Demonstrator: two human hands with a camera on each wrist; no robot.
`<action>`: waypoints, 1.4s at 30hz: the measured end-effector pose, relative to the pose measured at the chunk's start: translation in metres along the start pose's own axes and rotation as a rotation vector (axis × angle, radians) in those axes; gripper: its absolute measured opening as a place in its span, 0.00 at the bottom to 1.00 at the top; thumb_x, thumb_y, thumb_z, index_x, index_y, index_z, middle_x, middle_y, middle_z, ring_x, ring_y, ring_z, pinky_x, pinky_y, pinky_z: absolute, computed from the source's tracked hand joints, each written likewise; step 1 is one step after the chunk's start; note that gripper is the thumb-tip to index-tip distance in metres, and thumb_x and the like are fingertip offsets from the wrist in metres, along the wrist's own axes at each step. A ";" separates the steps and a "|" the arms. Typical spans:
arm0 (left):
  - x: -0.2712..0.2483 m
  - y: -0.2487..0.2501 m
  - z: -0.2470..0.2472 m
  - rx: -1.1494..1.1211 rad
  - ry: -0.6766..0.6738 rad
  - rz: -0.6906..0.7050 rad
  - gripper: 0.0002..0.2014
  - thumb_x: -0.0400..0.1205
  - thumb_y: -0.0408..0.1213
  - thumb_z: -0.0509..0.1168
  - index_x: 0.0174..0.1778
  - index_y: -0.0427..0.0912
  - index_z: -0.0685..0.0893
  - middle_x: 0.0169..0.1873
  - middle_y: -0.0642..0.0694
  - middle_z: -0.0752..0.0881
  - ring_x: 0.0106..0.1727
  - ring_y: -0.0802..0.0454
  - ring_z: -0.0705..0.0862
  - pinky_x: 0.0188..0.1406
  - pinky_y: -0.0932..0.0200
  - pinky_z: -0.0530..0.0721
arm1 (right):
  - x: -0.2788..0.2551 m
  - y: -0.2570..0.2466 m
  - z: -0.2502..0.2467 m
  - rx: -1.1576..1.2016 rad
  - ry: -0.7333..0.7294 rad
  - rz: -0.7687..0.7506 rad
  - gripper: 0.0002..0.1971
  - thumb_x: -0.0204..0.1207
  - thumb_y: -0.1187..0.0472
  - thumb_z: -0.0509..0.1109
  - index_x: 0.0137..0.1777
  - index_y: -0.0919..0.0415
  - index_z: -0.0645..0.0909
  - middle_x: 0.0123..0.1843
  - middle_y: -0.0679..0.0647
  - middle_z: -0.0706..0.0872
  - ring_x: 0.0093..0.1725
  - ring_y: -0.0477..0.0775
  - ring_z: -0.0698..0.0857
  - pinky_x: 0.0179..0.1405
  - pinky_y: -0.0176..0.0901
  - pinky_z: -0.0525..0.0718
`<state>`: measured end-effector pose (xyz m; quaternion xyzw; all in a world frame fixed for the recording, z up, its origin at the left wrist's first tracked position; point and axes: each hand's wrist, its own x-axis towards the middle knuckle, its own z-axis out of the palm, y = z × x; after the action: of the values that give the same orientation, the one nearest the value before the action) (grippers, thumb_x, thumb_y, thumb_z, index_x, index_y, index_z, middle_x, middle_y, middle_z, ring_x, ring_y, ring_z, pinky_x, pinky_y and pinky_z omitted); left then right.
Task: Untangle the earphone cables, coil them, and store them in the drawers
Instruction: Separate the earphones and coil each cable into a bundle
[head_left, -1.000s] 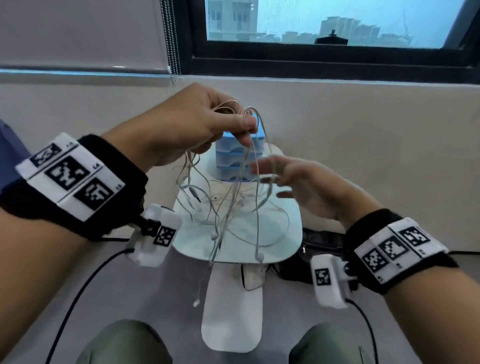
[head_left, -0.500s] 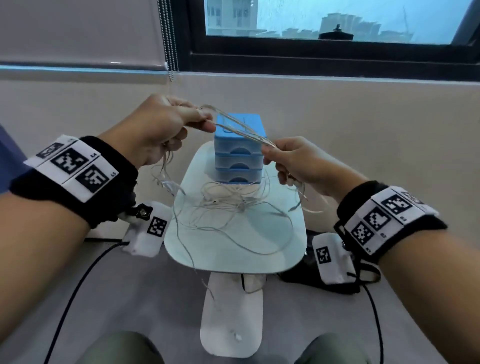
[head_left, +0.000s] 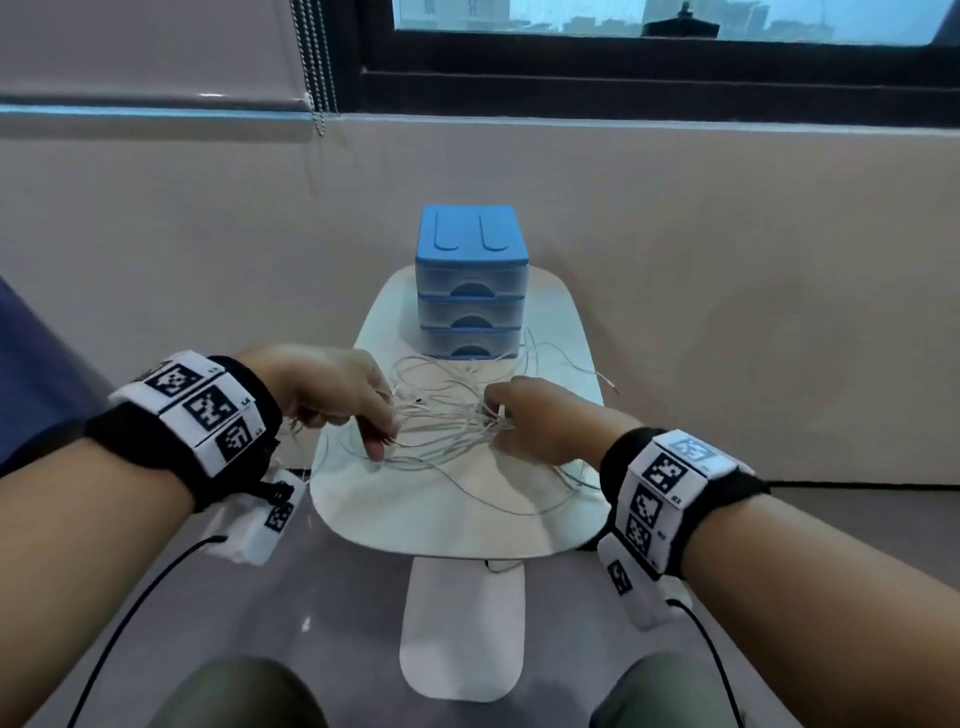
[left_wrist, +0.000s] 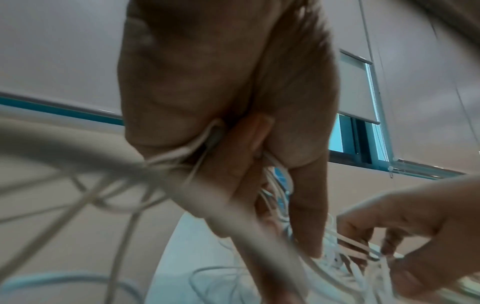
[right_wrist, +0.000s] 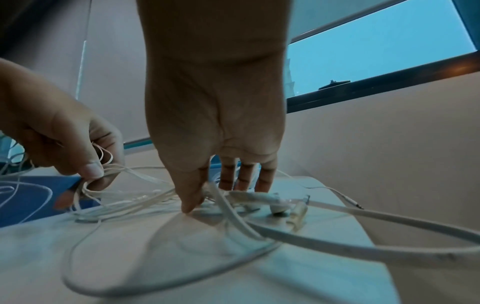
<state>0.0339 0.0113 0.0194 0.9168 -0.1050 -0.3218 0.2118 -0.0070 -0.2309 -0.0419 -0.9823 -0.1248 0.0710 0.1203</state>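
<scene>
A tangle of white earphone cables (head_left: 447, 431) lies spread on the small white table (head_left: 441, 525), in front of a blue three-drawer unit (head_left: 471, 244) whose drawers are all shut. My left hand (head_left: 384, 436) is low over the left side of the tangle. In the left wrist view, my left hand (left_wrist: 280, 216) grips several strands (left_wrist: 166, 158) in its curled fingers. My right hand (head_left: 496, 421) is at the right side of the tangle. In the right wrist view, my right hand (right_wrist: 215, 195) has thumb and fingers down around a bunch of cables (right_wrist: 145, 197). An earbud (right_wrist: 278, 207) lies just beyond.
A cable end with a jack plug (head_left: 608, 384) trails toward the table's right edge. The wall stands close behind the drawers, with a window above. The table's white foot (head_left: 462, 623) reaches toward my knees. Dark blue fabric (head_left: 31, 364) is at the far left.
Both hands have come down from in front of the drawers to the tabletop. The strands stretched taut between them now lie slack in the pile.
</scene>
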 end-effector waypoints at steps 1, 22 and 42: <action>0.002 -0.002 0.001 0.016 -0.011 -0.015 0.11 0.86 0.38 0.71 0.37 0.40 0.86 0.43 0.42 0.95 0.21 0.57 0.61 0.19 0.65 0.56 | 0.003 0.001 0.002 -0.017 0.012 -0.004 0.12 0.79 0.54 0.73 0.61 0.49 0.78 0.55 0.50 0.75 0.56 0.61 0.78 0.57 0.54 0.80; -0.008 0.013 -0.009 0.057 0.357 0.107 0.15 0.85 0.45 0.72 0.41 0.36 0.92 0.34 0.51 0.94 0.21 0.52 0.67 0.20 0.64 0.65 | -0.010 -0.008 -0.030 0.075 0.176 0.185 0.10 0.79 0.50 0.72 0.57 0.49 0.82 0.60 0.52 0.83 0.53 0.56 0.84 0.55 0.50 0.86; -0.108 0.034 0.089 -1.354 0.301 0.880 0.40 0.64 0.22 0.56 0.75 0.42 0.84 0.55 0.44 0.79 0.43 0.56 0.76 0.43 0.62 0.77 | -0.106 -0.090 -0.017 1.060 0.277 -0.132 0.07 0.84 0.67 0.71 0.44 0.58 0.81 0.43 0.56 0.88 0.45 0.48 0.84 0.42 0.36 0.77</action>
<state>-0.1077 -0.0120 0.0310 0.4987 -0.2086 -0.0767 0.8378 -0.1267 -0.1783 0.0089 -0.7776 -0.1164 -0.0136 0.6178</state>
